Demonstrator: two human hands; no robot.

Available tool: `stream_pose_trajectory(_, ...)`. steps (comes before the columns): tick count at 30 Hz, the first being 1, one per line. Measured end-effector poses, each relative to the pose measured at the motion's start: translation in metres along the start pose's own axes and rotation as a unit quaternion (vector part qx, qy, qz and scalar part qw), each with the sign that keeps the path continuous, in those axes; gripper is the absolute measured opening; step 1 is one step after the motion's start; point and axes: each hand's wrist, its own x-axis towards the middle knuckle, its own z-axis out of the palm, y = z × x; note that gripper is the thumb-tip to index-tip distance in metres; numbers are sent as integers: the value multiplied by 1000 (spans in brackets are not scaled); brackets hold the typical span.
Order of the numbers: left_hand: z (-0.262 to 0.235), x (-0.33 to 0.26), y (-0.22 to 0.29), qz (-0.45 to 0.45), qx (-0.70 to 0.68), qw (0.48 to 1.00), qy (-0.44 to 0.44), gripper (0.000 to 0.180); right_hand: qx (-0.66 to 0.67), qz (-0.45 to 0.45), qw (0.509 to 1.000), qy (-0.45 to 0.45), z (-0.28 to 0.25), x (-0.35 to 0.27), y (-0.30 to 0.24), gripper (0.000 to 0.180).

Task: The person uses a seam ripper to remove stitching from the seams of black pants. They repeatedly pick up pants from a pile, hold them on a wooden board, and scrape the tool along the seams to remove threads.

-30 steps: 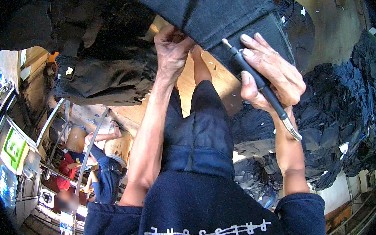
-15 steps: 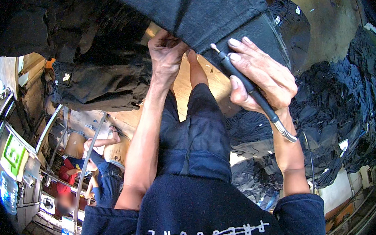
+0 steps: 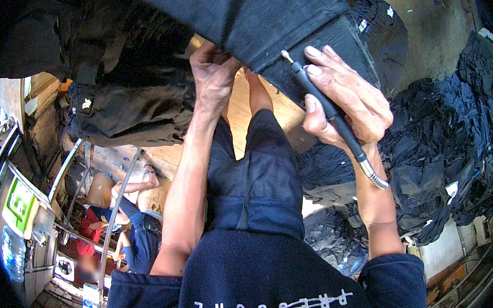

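A dark denim garment (image 3: 258,20), with a seam and a hem at its right end, is spread across the top middle. My left hand (image 3: 213,75) is closed on its lower edge, and the fingertips are hidden beneath the cloth. Over the hem end, my right hand (image 3: 351,101) grips a black rotary tool handpiece (image 3: 326,109) like a pen. Its small pale tip points up and left over the cloth; whether it touches is unclear. A metal spring sleeve runs from its back end along my right wrist.
More dark garments (image 3: 127,111) hang or lie at the left, and large heaps of dark clothing (image 3: 465,132) fill the right side. One more folded dark piece (image 3: 379,39) sits beyond the hem. At lower left, a person (image 3: 134,232) sits behind metal rails (image 3: 119,201).
The handpiece tip has shifted slightly to the right and up along with my right hand. My left hand and the cloth have moved a little to the left.
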Motion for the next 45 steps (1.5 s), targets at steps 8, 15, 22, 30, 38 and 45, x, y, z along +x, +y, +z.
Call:
stream_pose_trajectory(8,1,1,3,-2,18,1000,-8,27,-15,21,999,21,-2,0,0,27)
stream_pose_trajectory(15,10,-1,3,-18,2,1000,24,38,-18,24,999,46,-2,-1,3,26)
stream_pose_trajectory(22,2,1,-9,-9,17,1000,15,44,-36,40,996,64,-2,-1,3,25)
stream_pose_trajectory(30,-9,1,-20,-22,33,999,12,44,-61,47,994,80,-2,1,3,28)
stream_pose_trajectory(38,5,-1,-6,-18,8,1000,12,40,-77,58,989,111,-1,-1,7,31)
stream_pose_trajectory(45,10,-1,0,-43,21,998,28,39,-86,69,985,129,-2,0,9,28)
